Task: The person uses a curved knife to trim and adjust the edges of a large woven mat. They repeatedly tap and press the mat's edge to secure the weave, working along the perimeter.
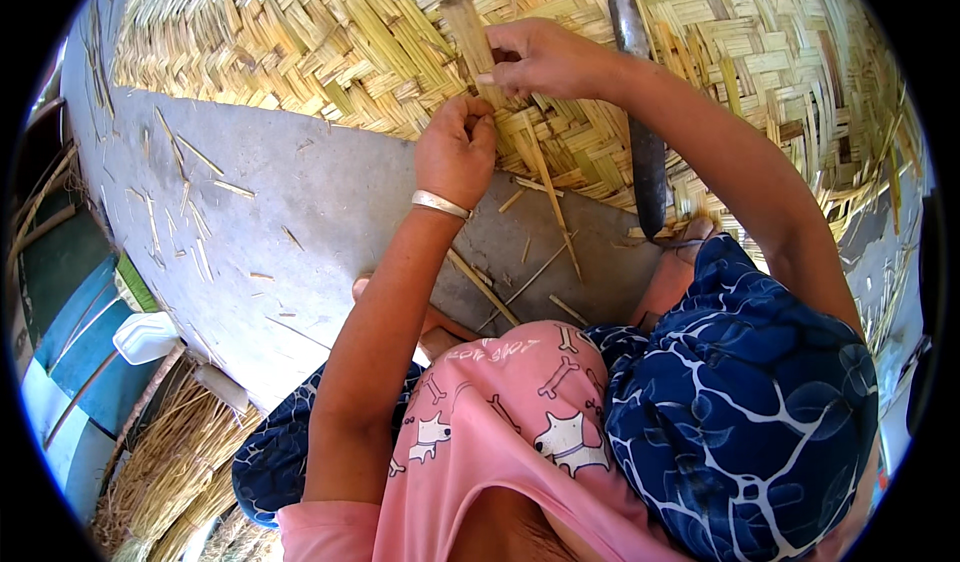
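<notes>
Past the dog-print shirt (500, 407), a cane strip (462, 14) points away from the woven mat (780, 72)'s near edge; right hand (548, 59) curled against it, grip unclear; left hand (457, 140) pinched closed.

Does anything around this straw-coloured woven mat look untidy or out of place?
Yes: thin, pale plant-strip scraps lie strewn over the grey floor beside the woven mat. They look untidy, pointing every which way, loose from the weave.
</notes>
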`<state>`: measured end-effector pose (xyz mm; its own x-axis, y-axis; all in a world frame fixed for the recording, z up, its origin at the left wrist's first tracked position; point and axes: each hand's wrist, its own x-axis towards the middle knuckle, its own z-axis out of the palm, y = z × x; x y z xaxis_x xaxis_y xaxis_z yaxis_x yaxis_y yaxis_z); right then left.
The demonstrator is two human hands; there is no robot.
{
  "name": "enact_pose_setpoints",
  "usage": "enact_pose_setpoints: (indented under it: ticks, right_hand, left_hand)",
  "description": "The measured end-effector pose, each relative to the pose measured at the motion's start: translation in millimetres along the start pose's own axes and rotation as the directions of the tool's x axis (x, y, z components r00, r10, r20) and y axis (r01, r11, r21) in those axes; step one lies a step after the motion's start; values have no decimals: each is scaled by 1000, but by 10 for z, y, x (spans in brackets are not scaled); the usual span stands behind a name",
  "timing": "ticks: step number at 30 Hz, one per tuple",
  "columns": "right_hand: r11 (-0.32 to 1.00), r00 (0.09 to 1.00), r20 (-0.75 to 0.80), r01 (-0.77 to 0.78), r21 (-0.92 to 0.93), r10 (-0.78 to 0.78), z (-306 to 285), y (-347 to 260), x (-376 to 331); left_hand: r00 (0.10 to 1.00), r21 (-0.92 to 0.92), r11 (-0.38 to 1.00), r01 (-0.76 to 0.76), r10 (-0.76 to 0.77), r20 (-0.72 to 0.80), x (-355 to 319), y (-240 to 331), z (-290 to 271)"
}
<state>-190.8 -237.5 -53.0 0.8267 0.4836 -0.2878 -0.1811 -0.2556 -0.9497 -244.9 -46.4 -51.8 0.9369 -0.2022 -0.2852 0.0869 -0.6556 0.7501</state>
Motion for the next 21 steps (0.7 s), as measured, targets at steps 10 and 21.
enact_pose_setpoints:
  ticks: [10,21]
  right_hand:
    - [898,984,69,180,-402,-166,-35,-90,158]
    - [925,932,-315,54,-376,-182,57,-240,-289]
  left_hand:
    - [987,-336,929,153,-162,1,396,275,-355]
    - [954,-463,844,272,-174,243,1138,456,-625]
